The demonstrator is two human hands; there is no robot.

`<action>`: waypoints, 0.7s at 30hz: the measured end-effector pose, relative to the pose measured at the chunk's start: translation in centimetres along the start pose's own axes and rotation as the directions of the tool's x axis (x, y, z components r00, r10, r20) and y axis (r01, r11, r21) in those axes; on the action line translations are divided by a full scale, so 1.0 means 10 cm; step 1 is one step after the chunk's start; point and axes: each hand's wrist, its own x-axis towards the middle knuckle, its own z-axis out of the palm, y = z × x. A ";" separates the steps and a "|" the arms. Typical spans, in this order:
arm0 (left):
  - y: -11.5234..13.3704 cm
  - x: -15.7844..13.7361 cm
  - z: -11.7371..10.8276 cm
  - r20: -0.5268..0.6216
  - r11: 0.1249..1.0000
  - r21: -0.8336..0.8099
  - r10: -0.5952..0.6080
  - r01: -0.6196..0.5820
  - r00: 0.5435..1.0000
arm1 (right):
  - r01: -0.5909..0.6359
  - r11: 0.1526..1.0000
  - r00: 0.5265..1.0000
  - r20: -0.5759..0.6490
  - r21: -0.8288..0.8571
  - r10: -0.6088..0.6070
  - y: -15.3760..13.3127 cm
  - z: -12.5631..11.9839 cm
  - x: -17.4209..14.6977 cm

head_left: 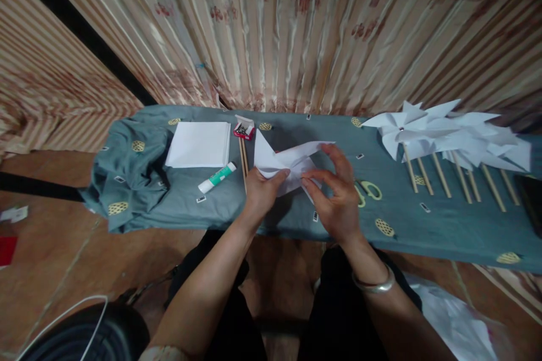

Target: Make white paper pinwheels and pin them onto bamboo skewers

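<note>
A white paper pinwheel (292, 158) with folded blades is held between my two hands over the cloth-covered table. My left hand (263, 189) grips it near the centre, thumb on top and fingers beneath the paper. On the other side, my right hand (336, 194) pinches a part of the paper between thumb and index finger. Its other fingers are raised near a blade tip. Whether a pin sits in that pinch is too small to tell. Just beyond my left hand lie thin wooden sticks (243, 158), and yellow-green scissors (369, 190) lie partly hidden behind my right hand.
To the left are a stack of white paper (199, 145), a glue stick (217, 177) and an open red box (244, 127) of small metal pins. Several pinwheels (444, 130) on sticks lie overlapping at the right. A dark object (529, 203) rests at the right edge. A curtain (292, 39) hangs behind.
</note>
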 end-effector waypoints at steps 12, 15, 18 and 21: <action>0.01 0.01 0.01 0.017 1.000 0.001 -0.015 0.015 1.000 | -0.213 0.957 0.972 0.144 0.198 0.186 0.11 0.17 0.02; 0.03 0.00 0.02 0.030 0.999 -0.031 -0.023 0.024 0.999 | -0.218 0.959 0.971 0.139 0.179 0.195 0.13 0.18 0.03; 0.04 -0.02 0.02 0.038 0.999 -0.042 -0.029 0.030 0.999 | -0.223 0.956 0.971 0.133 0.192 0.200 0.16 0.17 0.02; 0.02 -0.02 0.01 0.057 0.999 -0.042 -0.031 0.033 0.998 | -0.237 0.948 0.967 0.149 0.214 0.208 0.17 0.16 0.02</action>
